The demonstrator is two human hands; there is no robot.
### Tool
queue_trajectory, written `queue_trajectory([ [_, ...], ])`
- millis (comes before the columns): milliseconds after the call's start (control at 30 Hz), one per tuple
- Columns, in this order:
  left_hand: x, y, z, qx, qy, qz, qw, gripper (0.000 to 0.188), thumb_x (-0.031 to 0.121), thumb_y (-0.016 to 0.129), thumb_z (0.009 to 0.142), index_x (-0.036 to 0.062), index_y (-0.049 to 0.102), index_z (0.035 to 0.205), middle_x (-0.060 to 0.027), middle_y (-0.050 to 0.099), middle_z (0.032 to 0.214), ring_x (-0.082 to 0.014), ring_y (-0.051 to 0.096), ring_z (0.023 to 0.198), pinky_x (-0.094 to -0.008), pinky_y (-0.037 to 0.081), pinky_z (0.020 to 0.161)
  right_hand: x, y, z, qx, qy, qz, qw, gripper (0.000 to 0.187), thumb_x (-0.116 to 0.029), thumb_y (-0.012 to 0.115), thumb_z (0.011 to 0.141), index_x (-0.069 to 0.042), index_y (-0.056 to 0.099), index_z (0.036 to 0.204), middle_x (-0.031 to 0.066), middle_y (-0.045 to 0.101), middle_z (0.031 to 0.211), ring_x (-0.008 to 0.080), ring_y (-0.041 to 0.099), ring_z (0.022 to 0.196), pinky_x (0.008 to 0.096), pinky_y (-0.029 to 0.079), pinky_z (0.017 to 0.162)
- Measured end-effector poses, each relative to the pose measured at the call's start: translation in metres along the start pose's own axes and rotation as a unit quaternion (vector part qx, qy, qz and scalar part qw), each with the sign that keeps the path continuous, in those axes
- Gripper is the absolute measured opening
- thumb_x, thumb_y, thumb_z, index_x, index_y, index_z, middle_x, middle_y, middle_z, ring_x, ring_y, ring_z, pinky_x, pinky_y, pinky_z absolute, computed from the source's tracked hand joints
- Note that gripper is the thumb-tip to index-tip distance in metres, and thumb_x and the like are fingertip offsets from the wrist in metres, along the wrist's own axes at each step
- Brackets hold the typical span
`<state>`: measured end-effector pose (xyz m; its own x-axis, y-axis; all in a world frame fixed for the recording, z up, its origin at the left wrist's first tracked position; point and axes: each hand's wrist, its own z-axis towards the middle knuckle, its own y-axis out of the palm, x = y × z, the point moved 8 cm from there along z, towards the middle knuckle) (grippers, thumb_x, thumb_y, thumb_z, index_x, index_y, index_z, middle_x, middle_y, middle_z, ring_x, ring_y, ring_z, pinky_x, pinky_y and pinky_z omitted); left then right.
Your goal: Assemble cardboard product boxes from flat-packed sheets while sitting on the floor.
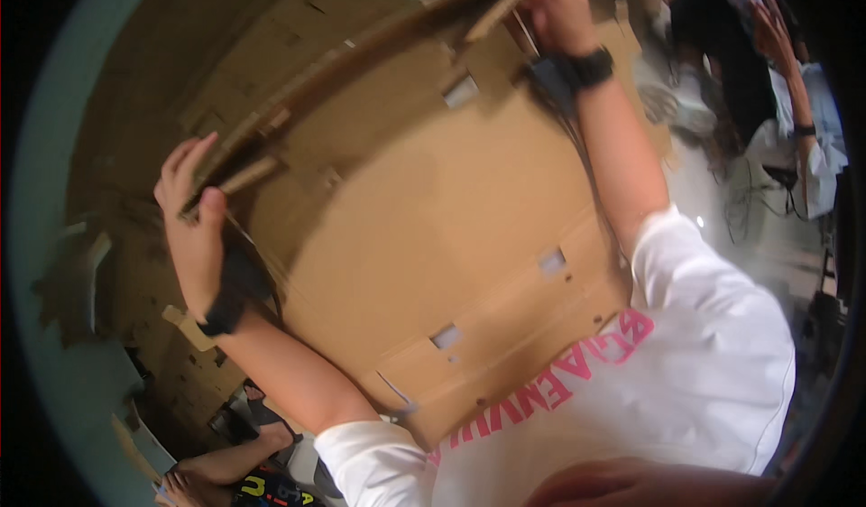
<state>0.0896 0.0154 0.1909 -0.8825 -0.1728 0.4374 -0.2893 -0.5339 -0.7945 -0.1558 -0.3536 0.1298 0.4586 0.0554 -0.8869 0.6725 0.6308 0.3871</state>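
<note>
A large brown cardboard sheet (442,227) spreads in front of my chest, with several small rectangular cut-outs and creases. Its far edge is folded up into a narrow flap that runs slantwise between my hands. My left hand (194,205) is closed on the left end of that edge, thumb on the near side and fingers behind. At the upper right end, my right hand (561,11) grips the same edge; part of its fingers is blurred. Both wrists wear dark bands. The sheet's near edge reaches my white shirt.
More flat cardboard (271,56) lies beyond the sheet and to its left. At the lower left a seated person's arm (225,462) shows. Another person's arm (789,74) is at the upper right, above a pale floor (713,209) with loose cables.
</note>
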Motion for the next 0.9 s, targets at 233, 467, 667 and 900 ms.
queue_trajectory([
  [233,0.041,-0.025,-0.054,-0.126,-0.235,0.038,0.963,0.062,0.026,0.062,0.098,-0.0003,0.042,0.150,-0.0216,0.051,0.134,-0.0308,0.055,0.118,-0.0364,0.041,0.106,-0.047,0.013,-0.033,-0.222,0.032,-0.182,0.957,0.028,-0.022,0.061,0.099,-0.001,0.068,0.115,0.0080,0.071,0.116,0.0154,0.065,0.109,0.0301,0.052,0.094],
  [467,0.044,0.046,-0.116,-0.015,-0.278,-0.359,0.891,0.060,0.015,0.054,0.104,0.0020,0.028,0.156,-0.0181,0.061,0.130,-0.0205,0.062,0.107,-0.0322,0.051,0.090,-0.023,-0.025,-0.110,-0.169,0.084,-0.085,0.978,0.078,-0.018,0.072,0.090,-0.002,0.032,0.155,0.0159,0.036,0.158,0.0256,0.042,0.142,0.0402,0.036,0.116],
  [667,0.017,0.093,-0.136,0.015,-0.325,-0.348,0.879,0.072,-0.001,0.056,0.097,0.0066,0.017,0.157,-0.0182,0.060,0.127,-0.0208,0.060,0.111,-0.0329,0.052,0.090,0.007,-0.025,-0.135,-0.108,0.049,-0.147,0.982,0.073,-0.012,0.066,0.096,-0.004,0.028,0.157,0.0163,0.034,0.159,0.0220,0.052,0.132,0.0322,0.047,0.104],
  [900,0.015,0.082,-0.151,0.102,-0.280,-0.337,0.893,0.080,0.008,0.058,0.100,0.0077,0.006,0.161,-0.0207,0.041,0.147,-0.0231,0.058,0.114,-0.0338,0.052,0.089,-0.008,-0.057,-0.152,-0.075,0.062,-0.214,0.972,0.060,-0.020,0.060,0.101,-0.008,0.036,0.154,0.0105,0.058,0.137,0.0151,0.065,0.102,0.0278,0.055,0.076],
])
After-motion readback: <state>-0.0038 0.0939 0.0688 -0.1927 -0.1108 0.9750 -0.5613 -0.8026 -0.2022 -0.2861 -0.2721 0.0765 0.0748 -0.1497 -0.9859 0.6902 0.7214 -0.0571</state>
